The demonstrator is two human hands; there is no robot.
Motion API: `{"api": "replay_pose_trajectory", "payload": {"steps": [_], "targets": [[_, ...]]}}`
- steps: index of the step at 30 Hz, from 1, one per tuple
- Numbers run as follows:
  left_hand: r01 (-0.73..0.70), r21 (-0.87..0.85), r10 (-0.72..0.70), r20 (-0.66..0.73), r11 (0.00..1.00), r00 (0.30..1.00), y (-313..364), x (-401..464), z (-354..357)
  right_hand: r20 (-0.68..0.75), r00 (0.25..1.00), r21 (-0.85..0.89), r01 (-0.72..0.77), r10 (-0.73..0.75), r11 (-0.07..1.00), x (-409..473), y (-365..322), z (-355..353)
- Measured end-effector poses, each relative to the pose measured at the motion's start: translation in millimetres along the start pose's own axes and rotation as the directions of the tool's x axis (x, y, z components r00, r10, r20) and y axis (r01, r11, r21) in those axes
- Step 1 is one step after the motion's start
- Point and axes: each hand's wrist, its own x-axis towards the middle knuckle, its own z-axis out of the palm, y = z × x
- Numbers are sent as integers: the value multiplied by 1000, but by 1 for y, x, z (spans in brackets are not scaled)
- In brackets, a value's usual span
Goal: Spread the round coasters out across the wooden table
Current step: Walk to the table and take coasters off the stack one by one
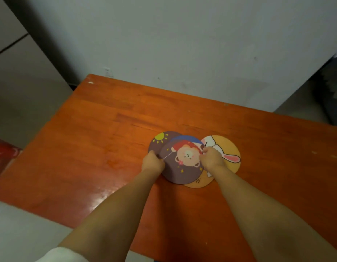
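Three round coasters overlap near the middle of the orange wooden table (92,133). On top lies a purple coaster with a bear picture (182,163). My left hand (152,163) pinches its left edge and my right hand (211,159) pinches its right edge. Under it to the left, a purple coaster with a yellow sun (160,138) shows partly. An orange coaster with a white rabbit (228,150) sticks out to the right and below, partly hidden by my right hand.
A grey-white wall (182,44) runs along the table's far edge. A red object (3,154) sits off the table's left side. Bare tabletop stretches left, right and in front of the coasters.
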Motion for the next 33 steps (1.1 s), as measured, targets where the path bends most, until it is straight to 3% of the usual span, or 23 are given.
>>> {"api": "replay_pose_trajectory", "payload": {"steps": [6, 12, 19, 23, 27, 33], "targets": [[117, -259, -119, 7, 959, 993, -5, 9, -1, 8, 1000, 19, -9, 9, 1000, 4, -6, -7], [84, -351, -91, -4, 932, 996, -6, 7, -21, 59, 998, 137, 12, -20, 991, -9, -27, -14], [-9, -361, 7, -7, 933, 1000, -44, 20, -91, 50, 996, 121, 69, -75, 990, -36, -78, 20], [-60, -303, 67, 12, 951, 998, -85, 27, -146, 27, 999, 161, 29, -34, 987, -62, -117, 67], [-44, -267, 62, 60, 963, 996, -141, 36, -205, 48, 999, 177, -9, 0, 984, -93, -158, 130], [10, -237, -4, 27, 972, 1000, -210, 53, -265, 28, 1000, 172, -3, -2, 985, -120, -208, 211]]}}
